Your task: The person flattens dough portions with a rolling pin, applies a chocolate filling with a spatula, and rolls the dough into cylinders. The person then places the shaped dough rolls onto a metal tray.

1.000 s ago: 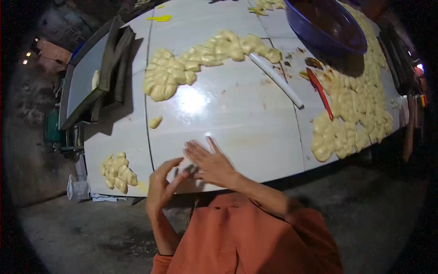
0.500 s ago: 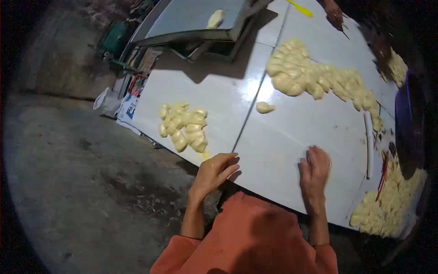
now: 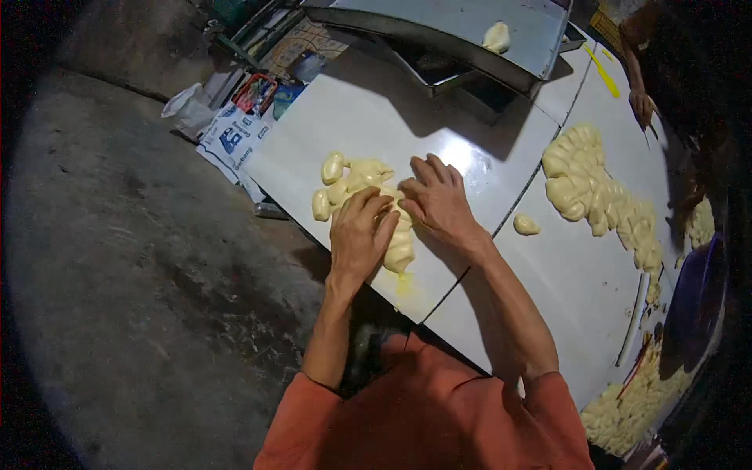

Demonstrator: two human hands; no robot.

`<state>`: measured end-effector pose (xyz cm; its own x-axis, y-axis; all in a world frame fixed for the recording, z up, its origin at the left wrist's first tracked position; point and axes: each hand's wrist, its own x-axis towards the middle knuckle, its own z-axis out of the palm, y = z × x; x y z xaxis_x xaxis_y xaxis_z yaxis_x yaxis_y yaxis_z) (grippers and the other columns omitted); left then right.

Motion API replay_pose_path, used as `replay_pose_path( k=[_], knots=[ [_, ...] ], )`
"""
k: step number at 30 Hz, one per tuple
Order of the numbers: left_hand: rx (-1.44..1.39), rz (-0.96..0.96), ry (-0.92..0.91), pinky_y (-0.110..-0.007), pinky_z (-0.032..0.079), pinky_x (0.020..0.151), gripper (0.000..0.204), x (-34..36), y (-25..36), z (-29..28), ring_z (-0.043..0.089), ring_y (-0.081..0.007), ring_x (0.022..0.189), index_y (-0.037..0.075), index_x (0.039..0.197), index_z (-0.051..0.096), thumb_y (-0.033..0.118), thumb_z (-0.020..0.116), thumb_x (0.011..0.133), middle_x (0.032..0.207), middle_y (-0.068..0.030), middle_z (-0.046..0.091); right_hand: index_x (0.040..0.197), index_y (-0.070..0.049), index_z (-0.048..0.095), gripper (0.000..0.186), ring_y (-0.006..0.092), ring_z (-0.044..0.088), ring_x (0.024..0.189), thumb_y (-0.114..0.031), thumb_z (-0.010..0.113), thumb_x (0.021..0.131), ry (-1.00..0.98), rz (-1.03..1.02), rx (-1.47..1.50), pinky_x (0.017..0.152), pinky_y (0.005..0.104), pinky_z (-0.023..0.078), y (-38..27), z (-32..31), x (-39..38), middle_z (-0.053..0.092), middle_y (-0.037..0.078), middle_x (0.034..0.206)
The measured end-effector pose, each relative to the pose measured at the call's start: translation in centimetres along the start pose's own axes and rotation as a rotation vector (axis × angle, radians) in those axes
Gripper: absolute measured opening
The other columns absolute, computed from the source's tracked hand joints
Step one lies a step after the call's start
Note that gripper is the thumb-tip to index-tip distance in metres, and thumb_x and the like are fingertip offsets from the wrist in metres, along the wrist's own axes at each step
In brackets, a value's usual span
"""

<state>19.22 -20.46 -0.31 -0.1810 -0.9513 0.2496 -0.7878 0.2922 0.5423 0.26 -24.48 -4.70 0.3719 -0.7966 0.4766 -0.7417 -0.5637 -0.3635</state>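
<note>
Soft, pale yellow dough pieces [image 3: 363, 170] lie in a small cluster on the white table [image 3: 313, 117], left of centre. Over the near side of this cluster my left hand [image 3: 357, 239] is bent, fingers curled down and closed around a piece that it mostly hides. From the right, my right hand [image 3: 442, 202] reaches the cluster's edge with its fingers apart, thumb side touching the dough. One single dough piece [image 3: 526, 225] rests by itself to the right of my right forearm.
A large mass of dough pieces [image 3: 576, 184] spreads across the right side. Stacked metal trays [image 3: 446, 39] stand at the back, a dough piece on top. Also there: a yellow utensil [image 3: 601, 72], a purple tub [image 3: 693, 305], a thin rod [image 3: 633, 319], another person's hand [image 3: 642, 106].
My right hand has swung left from the bare tabletop to the small dough cluster. My left hand has moved forward from the table edge onto it. The view has shifted left.
</note>
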Motion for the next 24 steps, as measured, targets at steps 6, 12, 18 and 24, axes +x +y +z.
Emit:
replay_pose_path(
  k=[6,12,18,24],
  knots=[
    [-0.011,0.03,-0.12,-0.053,0.039,0.11,0.052,1.0,-0.7,0.1,0.049,-0.0385,0.136,0.006,0.122,0.07,0.033,0.082,0.08,0.143,-0.0187,0.056,0.111,-0.004,0.057,0.024,0.0276,0.066,0.087,-0.018,0.062,0.092,-0.233,0.409,0.732,0.081,0.0445,0.055,1.9,-1.8,-0.4,0.066,0.013,0.1],
    [0.024,0.055,-0.161,-0.049,0.035,0.107,0.05,1.3,-0.2,0.7,0.046,-0.0353,0.14,0.007,0.125,0.071,0.034,0.079,0.083,0.147,-0.0172,0.055,0.123,-0.006,0.056,0.026,0.0135,0.057,0.076,-0.016,0.056,0.098,0.004,1.121,1.58,0.063,0.03,0.05,-0.1,-4.7,-0.5,0.056,0.003,0.091],
    [0.04,0.147,-0.254,-0.062,0.021,0.115,0.059,1.1,-0.3,1.7,0.038,-0.0373,0.148,0.01,0.137,0.063,0.036,0.073,0.085,0.151,-0.0163,0.052,0.111,-0.004,0.066,0.031,0.0173,0.066,0.087,-0.026,0.074,0.091,-0.437,0.735,0.768,0.073,0.0319,0.052,0.0,-5.3,-1.3,0.07,0.011,0.096],
    [0.063,0.197,-0.314,-0.064,0.021,0.116,0.049,0.9,0.8,2.1,0.043,-0.0334,0.144,0.013,0.134,0.067,0.033,0.073,0.089,0.146,-0.013,0.057,0.109,-0.001,0.067,0.028,0.025,0.067,0.076,-0.021,0.072,0.09,-0.397,0.507,0.572,0.074,0.0388,0.053,0.2,-4.8,-2.1,0.072,0.017,0.086]
  ],
)
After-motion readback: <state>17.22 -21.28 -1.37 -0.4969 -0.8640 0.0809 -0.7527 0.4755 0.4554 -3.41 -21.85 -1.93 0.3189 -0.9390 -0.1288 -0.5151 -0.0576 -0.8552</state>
